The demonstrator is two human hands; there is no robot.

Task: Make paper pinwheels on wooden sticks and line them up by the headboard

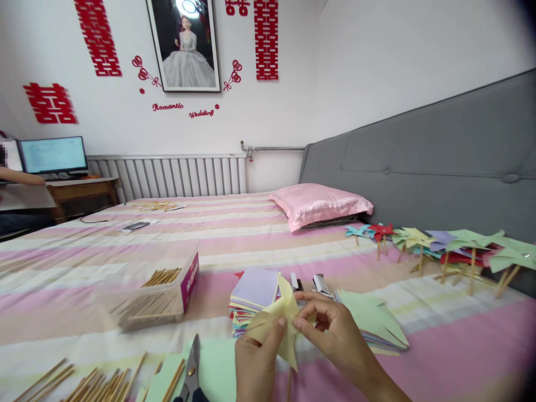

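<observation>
The yellow pinwheel point(286, 304) is near, slightly right of centre, between the left hand point(258, 350), pinching its left side, and the right hand point(334, 326), pinching its right edge. Best press the folds firmly at the middle, leaving the curved blades uncreased. A stick point(289, 384) shows beneath. The purple-topped stack point(254, 286) sits close beyond; scissors point(191, 371), tip pointing far, limit leftward movement; the bed point(464, 346) offers more room at near right.
</observation>
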